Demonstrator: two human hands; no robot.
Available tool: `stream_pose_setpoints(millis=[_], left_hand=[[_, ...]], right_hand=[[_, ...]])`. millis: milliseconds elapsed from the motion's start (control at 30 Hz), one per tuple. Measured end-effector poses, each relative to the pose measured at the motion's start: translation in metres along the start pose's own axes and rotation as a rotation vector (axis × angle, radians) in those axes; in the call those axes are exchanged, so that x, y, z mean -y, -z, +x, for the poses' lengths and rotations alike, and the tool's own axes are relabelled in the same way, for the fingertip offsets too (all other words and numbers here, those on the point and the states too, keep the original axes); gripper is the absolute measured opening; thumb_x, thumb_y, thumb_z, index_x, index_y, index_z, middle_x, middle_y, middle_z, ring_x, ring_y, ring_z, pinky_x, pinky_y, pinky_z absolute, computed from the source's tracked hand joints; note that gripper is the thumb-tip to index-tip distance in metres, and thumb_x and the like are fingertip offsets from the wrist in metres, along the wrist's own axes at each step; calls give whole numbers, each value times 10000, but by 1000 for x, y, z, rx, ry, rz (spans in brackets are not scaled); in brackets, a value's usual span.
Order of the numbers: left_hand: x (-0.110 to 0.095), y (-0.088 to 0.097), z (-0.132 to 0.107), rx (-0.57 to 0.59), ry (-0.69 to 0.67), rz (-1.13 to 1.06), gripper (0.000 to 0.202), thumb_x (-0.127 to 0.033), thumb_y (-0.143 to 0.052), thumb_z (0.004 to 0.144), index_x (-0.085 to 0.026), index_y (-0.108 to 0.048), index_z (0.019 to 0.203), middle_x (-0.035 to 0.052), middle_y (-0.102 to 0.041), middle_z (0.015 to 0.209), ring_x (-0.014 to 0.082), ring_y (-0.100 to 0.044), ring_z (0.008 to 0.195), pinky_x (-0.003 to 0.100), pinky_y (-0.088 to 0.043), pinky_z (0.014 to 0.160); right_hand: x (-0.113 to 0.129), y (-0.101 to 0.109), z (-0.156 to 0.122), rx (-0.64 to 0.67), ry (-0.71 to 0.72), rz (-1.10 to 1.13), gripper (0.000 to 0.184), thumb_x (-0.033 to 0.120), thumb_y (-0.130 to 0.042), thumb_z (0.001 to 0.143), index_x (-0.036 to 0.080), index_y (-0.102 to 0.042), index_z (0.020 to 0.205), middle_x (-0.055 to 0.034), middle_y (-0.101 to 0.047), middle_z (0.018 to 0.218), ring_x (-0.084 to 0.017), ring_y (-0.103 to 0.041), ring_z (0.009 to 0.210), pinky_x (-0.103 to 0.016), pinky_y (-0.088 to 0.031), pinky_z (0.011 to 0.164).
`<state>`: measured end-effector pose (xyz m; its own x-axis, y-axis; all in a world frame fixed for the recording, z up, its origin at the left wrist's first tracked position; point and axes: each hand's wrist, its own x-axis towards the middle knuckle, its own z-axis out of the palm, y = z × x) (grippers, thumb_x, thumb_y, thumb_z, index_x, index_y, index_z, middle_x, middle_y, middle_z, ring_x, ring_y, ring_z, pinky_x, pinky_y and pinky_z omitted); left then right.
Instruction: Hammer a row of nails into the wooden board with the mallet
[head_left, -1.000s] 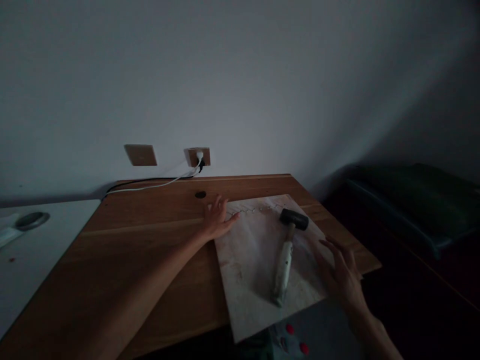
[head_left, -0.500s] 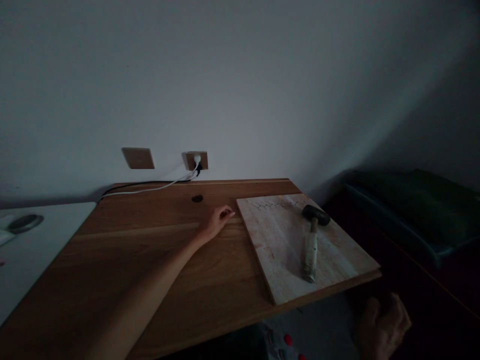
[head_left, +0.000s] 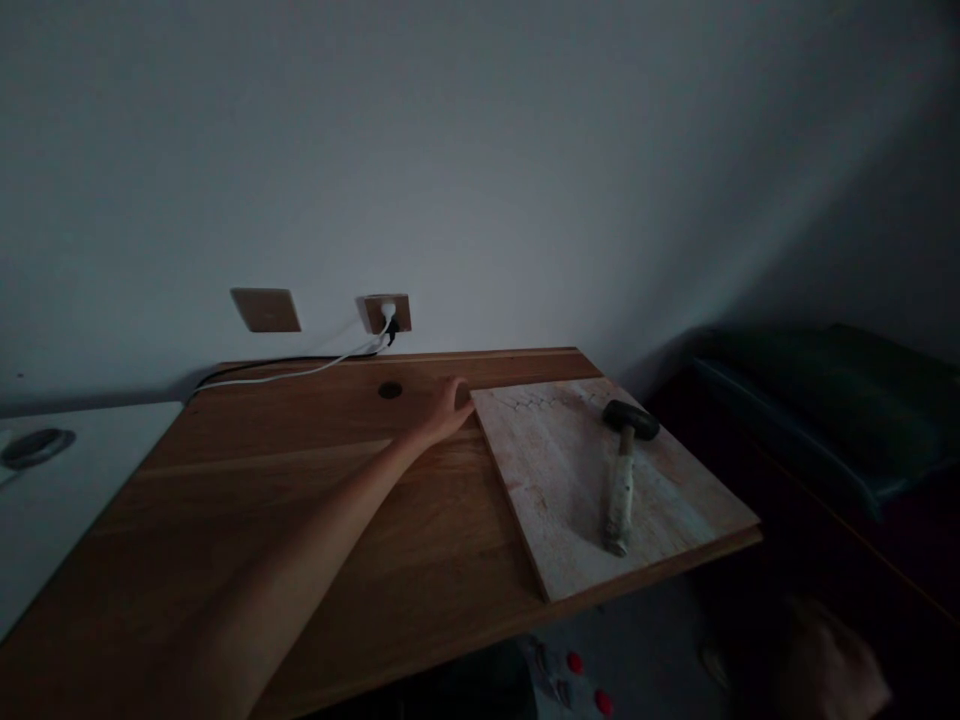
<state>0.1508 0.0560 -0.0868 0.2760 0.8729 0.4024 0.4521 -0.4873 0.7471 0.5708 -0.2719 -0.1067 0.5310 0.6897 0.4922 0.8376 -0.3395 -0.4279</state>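
Observation:
A pale marbled tile (head_left: 570,470) lies flat on the right part of a wooden desk (head_left: 315,500). On the tile rests a mallet (head_left: 622,470) with a black head and a light handle. My left hand (head_left: 448,405) reaches across the desk and touches the tile's far left corner, fingers curled against its edge. My right hand (head_left: 825,665) hangs blurred below the desk's front right corner, away from the tile, holding nothing that I can make out.
The room is dim. A wall socket (head_left: 385,312) with a white plug and cables (head_left: 285,372) sits behind the desk, a blank plate (head_left: 264,309) to its left. A white surface (head_left: 52,490) adjoins the desk on the left. A dark container (head_left: 825,400) stands at right.
The tile with the mallet slid right and back onto the desk. My left hand moved up to its far left corner. My right hand left the tile and dropped below the desk edge.

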Motion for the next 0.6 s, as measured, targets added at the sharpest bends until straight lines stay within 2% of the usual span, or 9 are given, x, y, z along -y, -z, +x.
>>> stream_pose_setpoints(millis=[67, 133, 200, 333, 433, 533, 600], left_hand=[[-1, -9, 7, 26, -22, 33, 331, -272, -723, 874, -191, -632, 1182, 159, -615, 1344, 312, -548, 1334, 502, -441, 1152], [-2, -17, 9, 62, -44, 57, 325, -272, -723, 874, -172, -640, 1172, 176, -606, 1330, 331, -517, 1364, 517, -411, 1177], [-3, -23, 7, 91, -62, 76, 319, -287, -721, 879, -170, -649, 1167, 178, -602, 1316, 338, -509, 1370, 524, -406, 1179], [-5, -28, 6, 115, -94, 107, 312, -325, -712, 893, -214, -661, 1180, 142, -594, 1324, 317, -513, 1363, 507, -432, 1162], [-7, -24, 11, 117, -102, 120, 335, -354, -723, 880, -210, -669, 1178, 139, -589, 1306, 318, -538, 1326, 509, -452, 1143], [-6, -8, 12, 119, -90, 149, 381, -386, -722, 873, -186, -670, 1193, 156, -558, 1314, 322, -593, 1248, 519, -466, 1126], [-1, 13, 5, 140, -106, 204, 404, -413, -699, 885, -185, -668, 1216, 160, -529, 1341, 315, -629, 1195, 511, -487, 1103]], right_hand=[[0, 6, 31, -101, -148, -77, 893, 640, -130, 1012, -26, -555, 1428, -422, -634, 1176, -542, -653, 1104, -681, -527, 737], [5, 3, 55, -28, -142, -93, 835, 661, -355, 967, 15, -576, 1447, -372, -621, 1330, -522, -583, 1288, -633, -517, 926], [12, -8, 69, 96, -91, -93, 806, 651, -451, 923, 68, -590, 1461, -305, -595, 1439, -483, -513, 1395, -593, -470, 1044], [20, -29, 77, 203, -114, -120, 817, 678, -456, 844, 104, -644, 1395, -287, -618, 1412, -524, -518, 1365, -673, -435, 1033], [21, -25, 83, 210, -155, -130, 808, 677, -425, 829, 94, -685, 1323, -270, -696, 1287, -496, -606, 1269, -639, -461, 1027], [28, -10, 85, 220, -188, -116, 802, 711, -392, 826, 97, -737, 1211, -254, -770, 1109, -467, -712, 1084, -604, -537, 933], [39, -2, 75, 231, -191, -96, 774, 729, -400, 817, 130, -760, 1151, -225, -796, 1049, -441, -748, 1002, -564, -578, 869]])
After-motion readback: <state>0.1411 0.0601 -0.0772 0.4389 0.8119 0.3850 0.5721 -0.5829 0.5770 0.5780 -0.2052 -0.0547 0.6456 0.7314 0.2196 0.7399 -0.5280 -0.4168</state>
